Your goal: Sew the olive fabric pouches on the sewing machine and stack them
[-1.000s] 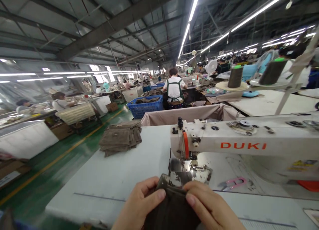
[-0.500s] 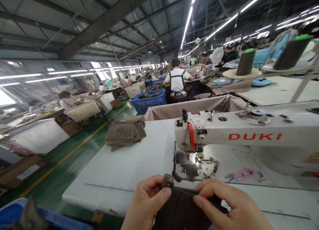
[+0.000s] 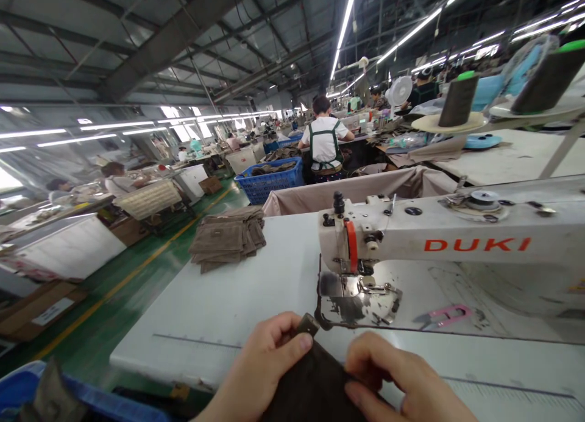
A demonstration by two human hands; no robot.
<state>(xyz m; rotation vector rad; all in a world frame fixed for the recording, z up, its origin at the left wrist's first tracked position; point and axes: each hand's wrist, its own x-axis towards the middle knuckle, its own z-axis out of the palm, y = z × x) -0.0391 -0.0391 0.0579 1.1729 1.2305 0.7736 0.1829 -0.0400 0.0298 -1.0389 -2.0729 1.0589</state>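
Note:
Both hands hold one dark brown-grey fabric piece [image 3: 315, 379] over the front of the white sewing table [image 3: 219, 306]. My left hand [image 3: 269, 355] pinches its upper left corner, where a short folded tab sticks up between thumb and fingers. My right hand [image 3: 388, 373] grips the right edge with thumb and fingertips. The fabric's lower part runs out of the frame. Just beyond the hands is the needle area of the white sewing machine [image 3: 475, 236], apart from the cloth. Pink thread snips [image 3: 445, 315] lie on the machine bed at the right.
A stack of brown fabric pieces [image 3: 228, 236] lies at the table's far left. Blue crates stand at lower left [image 3: 105, 397] and beyond the table [image 3: 269, 181]. Behind the machine is a cloth-lined bin [image 3: 292, 203]. Thread cones [image 3: 459, 99] stand at right; a co-worker [image 3: 324, 139] sits ahead.
The fabric has tilted, its right edge now sloping down to the right. My right hand has shifted slightly left and down along it; my left hand keeps its pinch. The view has shifted slightly.

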